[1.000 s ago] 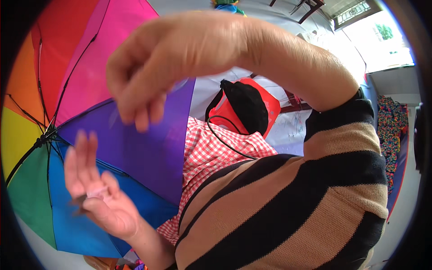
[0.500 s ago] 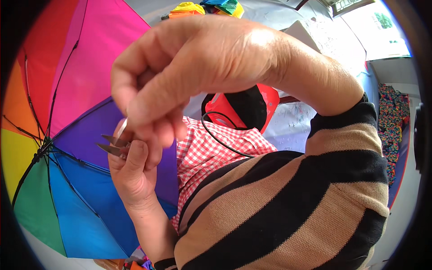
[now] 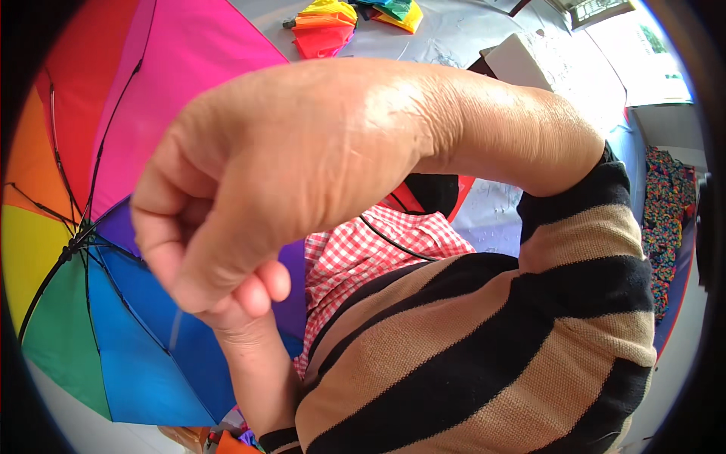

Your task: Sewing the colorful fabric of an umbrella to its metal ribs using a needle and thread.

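Observation:
My right hand (image 3: pixel 249 166) reaches across from the right and covers much of the middle of the view. Its thumb and forefinger are pinched together, and a thin pale needle-like piece (image 3: pixel 175 329) shows blurred just below their tips. Behind it, my left hand (image 3: pixel 238 321) shows only its base and wrist; the fingers, and whatever they may hold, are hidden. An open rainbow umbrella (image 3: pixel 128 333) fills the left side, inside facing me, with its black ribs meeting at a dark hub (image 3: pixel 73 246). Both hands are in front of its purple and blue panels.
Folded rainbow umbrellas (image 3: pixel 325 30) lie at the far edge of the grey surface (image 3: pixel 446 38). A pale box (image 3: pixel 518 60) stands at far right. Red-and-white checked cloth (image 3: pixel 348 250) covers my lap, with a black cord (image 3: pixel 393 242) across it. Patterned fabric (image 3: pixel 665 219) hangs at right.
My right hand has moved left, down and closer to the camera. The small snips, with two pointed blades, seen in my left hand before are now hidden behind it.

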The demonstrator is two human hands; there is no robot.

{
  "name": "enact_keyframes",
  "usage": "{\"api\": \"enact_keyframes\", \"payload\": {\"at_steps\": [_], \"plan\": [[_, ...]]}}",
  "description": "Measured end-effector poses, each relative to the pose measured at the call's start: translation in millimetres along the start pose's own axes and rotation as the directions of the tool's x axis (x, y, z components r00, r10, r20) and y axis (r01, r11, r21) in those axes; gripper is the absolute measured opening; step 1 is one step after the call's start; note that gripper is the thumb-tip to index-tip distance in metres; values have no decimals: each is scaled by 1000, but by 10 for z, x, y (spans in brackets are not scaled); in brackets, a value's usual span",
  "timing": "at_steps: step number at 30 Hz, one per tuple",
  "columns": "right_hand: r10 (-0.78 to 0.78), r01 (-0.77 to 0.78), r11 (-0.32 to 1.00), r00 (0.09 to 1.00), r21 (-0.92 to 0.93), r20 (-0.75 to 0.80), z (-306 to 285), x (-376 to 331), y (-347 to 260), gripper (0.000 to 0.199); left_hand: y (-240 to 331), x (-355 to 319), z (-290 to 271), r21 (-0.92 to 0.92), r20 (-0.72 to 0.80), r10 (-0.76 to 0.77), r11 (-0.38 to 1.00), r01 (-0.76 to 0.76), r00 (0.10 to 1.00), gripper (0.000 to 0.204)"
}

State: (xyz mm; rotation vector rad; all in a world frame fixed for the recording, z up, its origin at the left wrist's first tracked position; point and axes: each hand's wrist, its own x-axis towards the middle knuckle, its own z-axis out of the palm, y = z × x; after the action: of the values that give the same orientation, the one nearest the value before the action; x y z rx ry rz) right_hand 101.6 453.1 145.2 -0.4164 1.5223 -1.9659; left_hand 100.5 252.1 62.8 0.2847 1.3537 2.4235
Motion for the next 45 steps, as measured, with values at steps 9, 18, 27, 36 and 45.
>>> {"api": "enact_keyframes", "payload": {"at_steps": [9, 18, 27, 36, 45], "plan": [[-134, 141, 983, 989, 117, -64, -53, 76, -171, 14, 142, -221, -219, 48, 31, -51, 998, 50, 998, 22], [-469, 456, 858, 883, 237, -5, -813, -74, -283, 17, 351, -756, -768, 421, -103, 153, 902, -97, 983, 13], [-327, 402, 916, 758, 8, -564, -1361, -629, -184, 28, 865, -1968, -1662, 443, -428, 312, 890, -105, 848, 16], [-191, 259, 959, 890, 116, -414, -2049, -306, -73, 22, 753, -2681, -1857, 476, -554, 394, 872, -109, 734, 11], [-142, 193, 979, 877, 67, -459, -1837, -111, 14, 18, 617, -2865, -1902, 480, -728, 407, 877, -14, 551, 11]]}}
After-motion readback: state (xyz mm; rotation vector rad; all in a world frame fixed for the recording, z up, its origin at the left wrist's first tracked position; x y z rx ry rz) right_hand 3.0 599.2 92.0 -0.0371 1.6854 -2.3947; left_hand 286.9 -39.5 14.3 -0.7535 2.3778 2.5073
